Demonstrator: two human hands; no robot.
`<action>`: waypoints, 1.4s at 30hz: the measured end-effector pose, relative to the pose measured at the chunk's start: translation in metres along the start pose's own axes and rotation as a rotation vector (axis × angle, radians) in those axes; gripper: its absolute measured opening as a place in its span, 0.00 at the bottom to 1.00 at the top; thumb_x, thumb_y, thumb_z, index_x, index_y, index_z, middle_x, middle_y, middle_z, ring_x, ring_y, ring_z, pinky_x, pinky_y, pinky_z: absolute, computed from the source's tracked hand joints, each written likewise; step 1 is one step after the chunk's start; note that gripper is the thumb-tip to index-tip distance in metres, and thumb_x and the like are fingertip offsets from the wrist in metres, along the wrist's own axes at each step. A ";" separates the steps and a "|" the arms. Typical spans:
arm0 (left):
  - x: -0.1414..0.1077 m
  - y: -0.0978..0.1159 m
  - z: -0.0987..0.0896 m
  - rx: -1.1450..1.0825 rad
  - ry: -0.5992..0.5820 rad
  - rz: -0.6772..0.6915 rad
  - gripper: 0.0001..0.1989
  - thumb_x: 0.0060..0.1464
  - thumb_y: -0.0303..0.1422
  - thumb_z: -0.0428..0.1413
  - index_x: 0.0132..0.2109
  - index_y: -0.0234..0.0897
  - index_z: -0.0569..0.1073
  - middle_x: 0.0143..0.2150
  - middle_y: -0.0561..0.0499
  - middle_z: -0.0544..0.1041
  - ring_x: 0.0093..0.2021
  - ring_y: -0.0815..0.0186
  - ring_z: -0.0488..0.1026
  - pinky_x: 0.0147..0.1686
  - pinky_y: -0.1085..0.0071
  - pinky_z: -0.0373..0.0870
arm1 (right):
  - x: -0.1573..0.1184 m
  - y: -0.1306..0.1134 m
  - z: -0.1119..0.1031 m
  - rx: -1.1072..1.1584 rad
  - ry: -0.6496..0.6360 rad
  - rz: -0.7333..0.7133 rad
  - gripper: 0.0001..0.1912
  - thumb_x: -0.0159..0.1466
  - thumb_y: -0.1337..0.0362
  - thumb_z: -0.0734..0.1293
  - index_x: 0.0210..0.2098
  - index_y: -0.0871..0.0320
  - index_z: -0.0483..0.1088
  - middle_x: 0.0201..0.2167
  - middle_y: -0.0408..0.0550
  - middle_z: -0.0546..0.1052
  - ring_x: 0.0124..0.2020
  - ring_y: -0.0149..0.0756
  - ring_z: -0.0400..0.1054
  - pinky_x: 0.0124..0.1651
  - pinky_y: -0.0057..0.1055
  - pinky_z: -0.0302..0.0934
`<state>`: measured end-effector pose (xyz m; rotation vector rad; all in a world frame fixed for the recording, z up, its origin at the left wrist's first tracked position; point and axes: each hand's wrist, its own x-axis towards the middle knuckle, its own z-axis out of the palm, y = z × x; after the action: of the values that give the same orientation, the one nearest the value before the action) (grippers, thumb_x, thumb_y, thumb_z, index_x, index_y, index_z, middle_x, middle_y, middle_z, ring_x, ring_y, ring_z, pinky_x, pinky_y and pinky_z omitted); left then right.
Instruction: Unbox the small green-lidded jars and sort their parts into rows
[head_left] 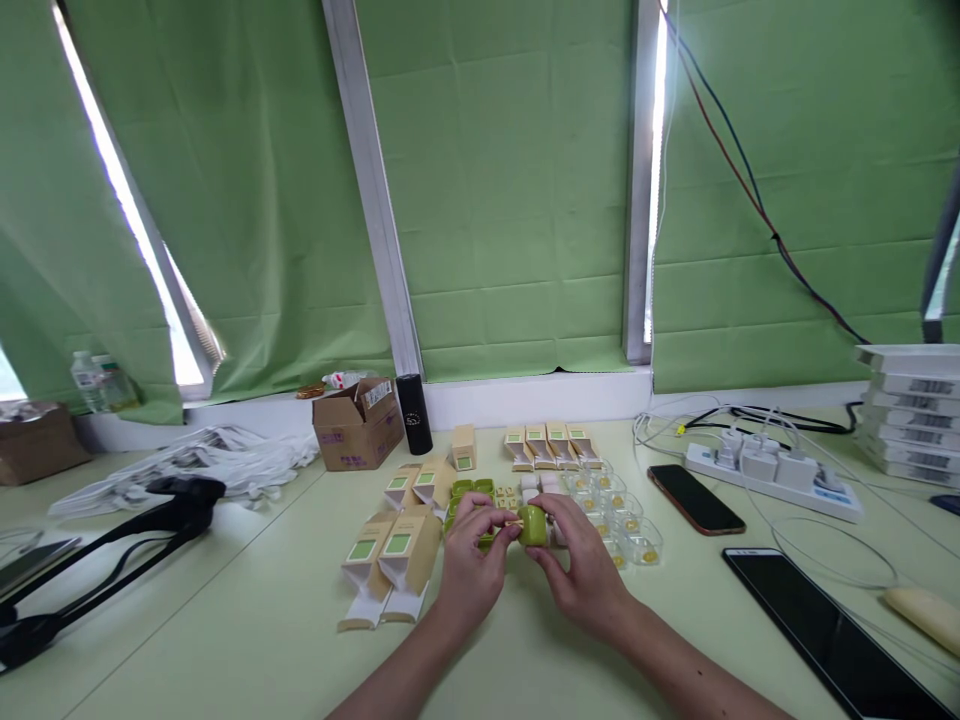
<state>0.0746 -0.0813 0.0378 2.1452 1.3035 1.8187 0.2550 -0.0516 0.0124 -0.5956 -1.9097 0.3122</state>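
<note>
At the middle of the table, my right hand [581, 560] grips a small glossy green rounded case [533, 525] between thumb and fingers. Against its left side my left hand [478, 550] is closed in a pinch on a small yellowish piece [516, 523], too small to make out. Just behind the hands lie several green pieces [461, 488], small pale yellow squares [508, 492] and whitish blocks [550, 481]. Clear plastic shells [643, 545] with yellow centres stand right of my right hand. Open beige cartons [410, 548] with green windows lie left of my left hand.
More beige cartons [555, 445] line the back. A brown cardboard box [358, 425] and a black cylinder [414, 414] stand behind left. Rightward are a phone [696, 499], a tablet [832, 630], a power strip [776, 480] with cables and stacked white boxes [911, 415]. A black strapped frame [150, 540] lies left.
</note>
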 end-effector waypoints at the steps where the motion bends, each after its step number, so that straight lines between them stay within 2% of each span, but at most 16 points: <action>1: 0.000 0.000 0.000 0.002 -0.006 -0.002 0.05 0.61 0.30 0.60 0.36 0.39 0.81 0.32 0.48 0.78 0.42 0.58 0.72 0.39 0.66 0.73 | 0.000 0.000 0.000 0.000 -0.007 -0.004 0.24 0.66 0.69 0.64 0.61 0.53 0.61 0.55 0.57 0.72 0.57 0.50 0.68 0.58 0.49 0.69; 17: -0.001 0.000 -0.001 0.030 -0.041 0.023 0.07 0.61 0.29 0.59 0.35 0.39 0.80 0.31 0.48 0.78 0.41 0.58 0.72 0.38 0.66 0.74 | 0.000 0.002 -0.002 0.002 -0.021 -0.033 0.26 0.65 0.72 0.65 0.62 0.53 0.63 0.55 0.56 0.74 0.58 0.48 0.69 0.58 0.44 0.71; 19: -0.001 0.000 -0.001 0.031 -0.034 0.012 0.06 0.61 0.30 0.59 0.37 0.39 0.80 0.33 0.47 0.77 0.42 0.58 0.72 0.38 0.65 0.74 | 0.001 0.000 -0.001 0.043 0.005 -0.009 0.26 0.64 0.72 0.65 0.61 0.52 0.64 0.55 0.55 0.73 0.58 0.47 0.70 0.58 0.44 0.71; 22: 0.000 0.004 -0.003 0.039 -0.047 -0.010 0.05 0.61 0.32 0.59 0.42 0.39 0.80 0.37 0.44 0.78 0.46 0.55 0.72 0.41 0.61 0.76 | 0.005 -0.007 0.000 0.149 0.034 0.061 0.26 0.64 0.73 0.64 0.61 0.50 0.65 0.58 0.56 0.71 0.56 0.45 0.72 0.52 0.39 0.75; 26: 0.002 0.011 -0.007 0.058 -0.084 -0.054 0.12 0.60 0.36 0.61 0.49 0.40 0.78 0.44 0.41 0.78 0.53 0.50 0.69 0.50 0.52 0.75 | 0.009 -0.016 -0.002 0.220 0.033 0.090 0.27 0.64 0.75 0.62 0.60 0.49 0.68 0.58 0.55 0.69 0.53 0.43 0.73 0.45 0.34 0.77; 30: 0.004 0.012 -0.005 0.006 -0.115 -0.137 0.17 0.59 0.41 0.62 0.53 0.41 0.78 0.51 0.40 0.75 0.58 0.49 0.68 0.55 0.50 0.73 | 0.009 -0.017 -0.004 0.175 -0.009 0.050 0.28 0.64 0.75 0.63 0.60 0.49 0.69 0.57 0.55 0.68 0.56 0.45 0.71 0.50 0.39 0.76; 34: 0.003 0.010 -0.002 -0.077 -0.169 -0.190 0.17 0.60 0.41 0.61 0.54 0.41 0.78 0.51 0.40 0.74 0.58 0.50 0.69 0.56 0.51 0.72 | 0.008 -0.014 -0.004 0.125 -0.043 0.000 0.28 0.66 0.74 0.63 0.63 0.47 0.67 0.58 0.54 0.67 0.59 0.45 0.68 0.58 0.42 0.73; 39: 0.002 0.009 -0.003 -0.104 -0.169 -0.166 0.19 0.59 0.38 0.63 0.56 0.42 0.78 0.53 0.40 0.75 0.58 0.49 0.69 0.56 0.50 0.72 | 0.008 -0.012 -0.006 0.076 0.017 0.024 0.30 0.66 0.73 0.63 0.66 0.49 0.61 0.60 0.56 0.67 0.61 0.47 0.66 0.59 0.46 0.71; 42: 0.002 0.008 -0.003 -0.090 -0.173 -0.125 0.20 0.57 0.33 0.64 0.57 0.43 0.78 0.54 0.41 0.77 0.60 0.49 0.67 0.58 0.49 0.70 | 0.008 -0.011 -0.007 0.037 0.034 -0.006 0.29 0.65 0.74 0.63 0.64 0.51 0.61 0.59 0.57 0.67 0.62 0.49 0.65 0.61 0.49 0.70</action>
<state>0.0764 -0.0872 0.0448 2.0714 1.2613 1.5746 0.2565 -0.0570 0.0269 -0.5667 -1.8690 0.3306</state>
